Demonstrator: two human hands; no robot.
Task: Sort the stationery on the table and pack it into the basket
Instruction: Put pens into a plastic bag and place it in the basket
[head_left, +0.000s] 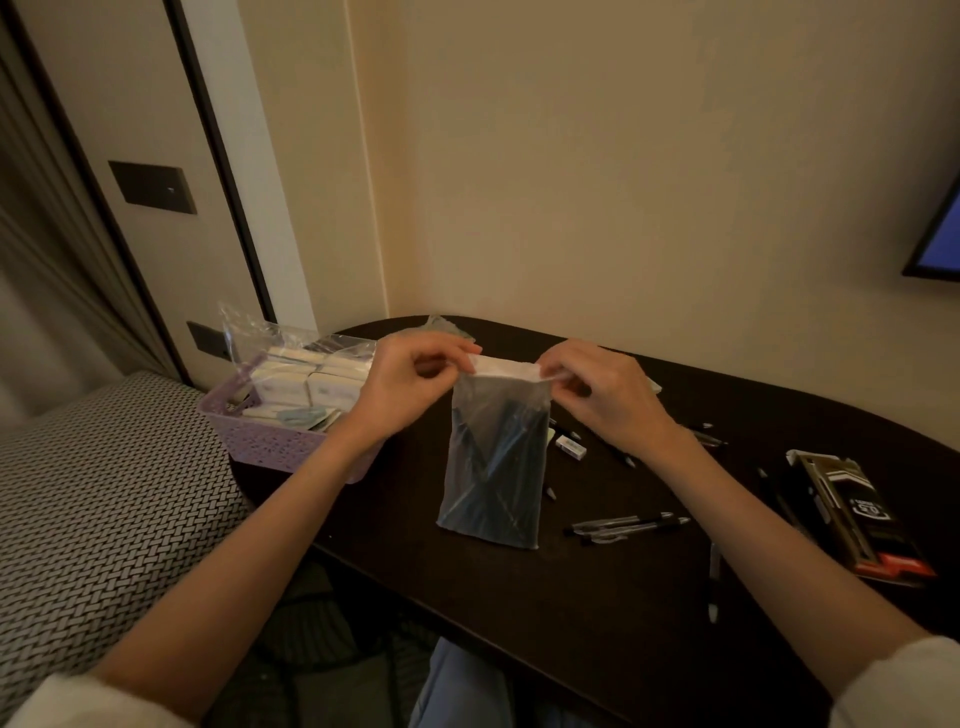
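A: What's in the bag (491, 467)?

B: Dark sticks, pens perhaps; the cloudy plastic blurs them. The left hand (410, 387) and right hand (605, 397) each pinch its top edge, holding it upright above the dark table (597, 597).

A: And the basket (270, 441)?

B: Lilac lattice plastic at the table's left edge, holding white boxes (labels unreadable). Loose pens (623, 525) lie right of the bag, with bare tabletop in front of it.
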